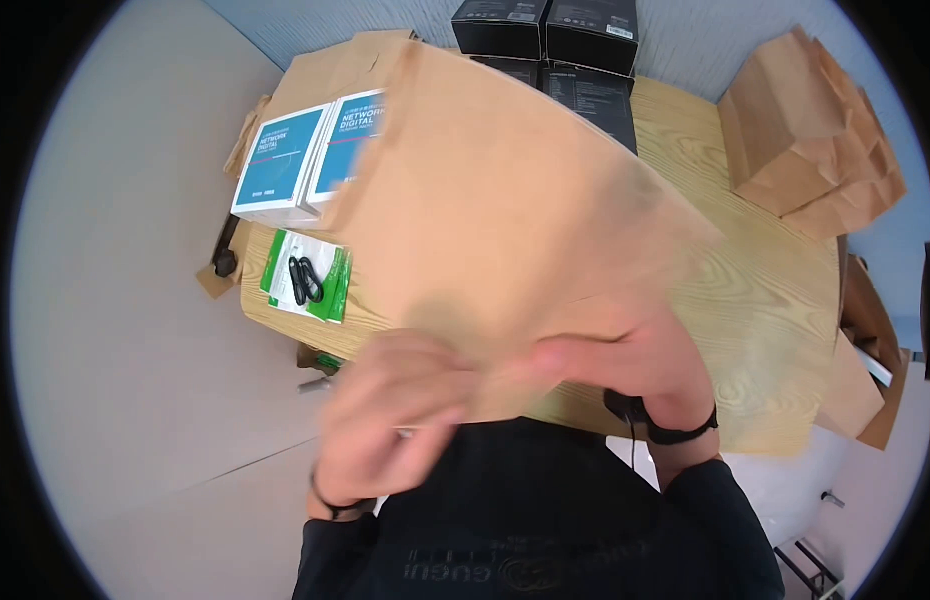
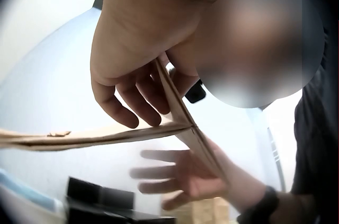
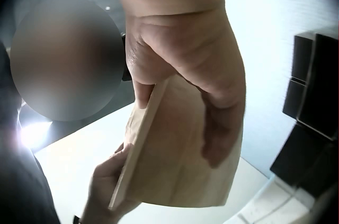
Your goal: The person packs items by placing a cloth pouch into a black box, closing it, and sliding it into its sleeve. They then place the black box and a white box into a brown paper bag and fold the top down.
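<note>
A brown paper bag (image 1: 505,200), mostly flat, is held up in front of my body and looks blurred in the head view. My left hand (image 1: 395,405) pinches its near edge, thumb on one side and curled fingers on the other, as the left wrist view shows. Farther right along that edge, my right hand (image 1: 635,365) grips the bag between thumb and fingers. Its fingers (image 3: 220,134) lie extended along one face, with the thumb on the opposite face. From the left wrist, two panels of the bag (image 2: 106,136) appear edge-on, meeting at an angle.
On the wooden table (image 1: 775,330), blue-and-white boxes (image 1: 280,160) stand at the left. Before them lie green-and-white packets (image 1: 335,285) with a black cable (image 1: 303,280) on top. Black boxes (image 1: 590,100) are stacked at the back, and another paper bag (image 1: 785,120) stands at the right.
</note>
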Motion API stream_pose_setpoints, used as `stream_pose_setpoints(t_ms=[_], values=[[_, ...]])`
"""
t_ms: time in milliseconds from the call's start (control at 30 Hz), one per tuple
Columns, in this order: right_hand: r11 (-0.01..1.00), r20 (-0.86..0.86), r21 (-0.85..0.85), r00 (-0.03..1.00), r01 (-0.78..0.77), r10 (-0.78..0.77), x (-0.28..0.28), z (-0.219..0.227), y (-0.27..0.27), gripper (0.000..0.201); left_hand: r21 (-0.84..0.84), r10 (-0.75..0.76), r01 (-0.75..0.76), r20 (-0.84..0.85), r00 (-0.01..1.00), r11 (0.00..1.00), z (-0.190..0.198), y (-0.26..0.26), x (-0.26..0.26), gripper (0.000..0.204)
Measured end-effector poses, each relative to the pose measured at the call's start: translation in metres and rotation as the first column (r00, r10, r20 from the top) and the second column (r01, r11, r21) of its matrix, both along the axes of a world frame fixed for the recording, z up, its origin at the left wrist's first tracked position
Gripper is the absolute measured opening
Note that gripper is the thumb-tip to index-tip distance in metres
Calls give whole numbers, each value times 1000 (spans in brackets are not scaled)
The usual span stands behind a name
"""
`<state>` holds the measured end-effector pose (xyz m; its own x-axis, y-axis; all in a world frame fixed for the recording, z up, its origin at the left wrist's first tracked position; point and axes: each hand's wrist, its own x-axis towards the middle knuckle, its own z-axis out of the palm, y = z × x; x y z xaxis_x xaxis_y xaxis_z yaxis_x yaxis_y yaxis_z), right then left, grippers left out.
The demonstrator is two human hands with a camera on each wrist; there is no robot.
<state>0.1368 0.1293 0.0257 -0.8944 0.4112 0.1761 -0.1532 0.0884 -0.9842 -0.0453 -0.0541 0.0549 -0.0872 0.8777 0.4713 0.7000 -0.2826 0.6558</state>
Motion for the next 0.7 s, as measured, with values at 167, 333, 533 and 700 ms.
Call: stream_pose_setpoints(t_ms=[167, 333, 533, 700], values=[[860, 160, -300, 911, 413, -381, 116, -38, -26, 52, -150, -388, 411, 161, 908, 899, -35, 5, 21, 54], [701, 229, -284, 756, 654, -613, 258, -92, -13, 56, -173, -501, 543, 233, 833, 822, -64, -15, -10, 52], [642, 567, 71, 499, 763, -655, 310, -139, 13, 53, -127, -59, 62, 24, 998, 990, -75, -40, -108, 41], [494, 512, 578, 183, 649, -839, 335, -145, 58, 57, 40, 415, -420, -270, 869, 907, -81, -24, -235, 62]])
